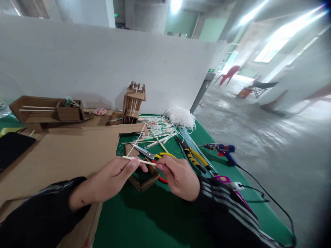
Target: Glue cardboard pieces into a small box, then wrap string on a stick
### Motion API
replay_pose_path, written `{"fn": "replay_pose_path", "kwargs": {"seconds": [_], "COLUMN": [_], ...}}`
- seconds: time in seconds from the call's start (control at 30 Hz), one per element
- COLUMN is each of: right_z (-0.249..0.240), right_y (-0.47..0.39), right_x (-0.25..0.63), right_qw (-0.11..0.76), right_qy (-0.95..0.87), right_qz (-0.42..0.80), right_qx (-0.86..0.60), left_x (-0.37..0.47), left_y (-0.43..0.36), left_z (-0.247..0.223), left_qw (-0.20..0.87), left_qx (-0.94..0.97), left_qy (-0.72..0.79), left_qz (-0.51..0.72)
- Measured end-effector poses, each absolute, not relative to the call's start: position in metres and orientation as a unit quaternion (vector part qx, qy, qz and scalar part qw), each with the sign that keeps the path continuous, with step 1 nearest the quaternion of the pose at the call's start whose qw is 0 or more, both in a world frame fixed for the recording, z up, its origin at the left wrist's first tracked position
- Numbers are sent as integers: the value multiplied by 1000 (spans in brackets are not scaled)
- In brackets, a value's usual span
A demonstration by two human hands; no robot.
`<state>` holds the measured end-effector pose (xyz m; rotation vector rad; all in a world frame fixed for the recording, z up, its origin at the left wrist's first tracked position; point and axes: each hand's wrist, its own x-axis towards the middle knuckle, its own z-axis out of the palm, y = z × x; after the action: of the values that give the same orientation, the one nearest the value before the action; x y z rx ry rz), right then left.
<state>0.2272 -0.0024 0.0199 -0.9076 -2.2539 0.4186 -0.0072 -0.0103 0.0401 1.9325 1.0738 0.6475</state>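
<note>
A thin wooden stick (144, 162) lies between my two hands, roughly level. My left hand (113, 175) pinches it near its left end, where white string (136, 142) is wrapped on it and trails up toward the back. The stick's right end is in the fingertips of my right hand (178, 175). Just beneath my hands sits a small open cardboard frame (144, 184), partly hidden by them. Scissors (143, 151) with red and yellow handles lie behind it, their handles partly covered by my right hand.
Pliers (199, 160), a blue hot glue gun (222, 148) with a cord and a purple-and-white power strip (230, 182) lie to the right. Behind are loose sticks (160, 136), a heap of white string (181, 116) and a cardboard tower (133, 101). Cardboard sheets (69, 148) cover the left.
</note>
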Motion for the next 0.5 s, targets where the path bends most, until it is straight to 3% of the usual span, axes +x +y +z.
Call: {"fn": "replay_pose_path", "kwargs": {"seconds": [0.5], "right_z": [19], "right_y": [-4], "right_x": [225], "right_qw": [349], "right_qy": [-849], "right_qz": [168], "right_qx": [-359], "left_x": [-7], "left_y": [-12], "left_z": [41], "left_qw": [392], "left_qx": [768], "left_qy": [437], "left_qz": [257]}}
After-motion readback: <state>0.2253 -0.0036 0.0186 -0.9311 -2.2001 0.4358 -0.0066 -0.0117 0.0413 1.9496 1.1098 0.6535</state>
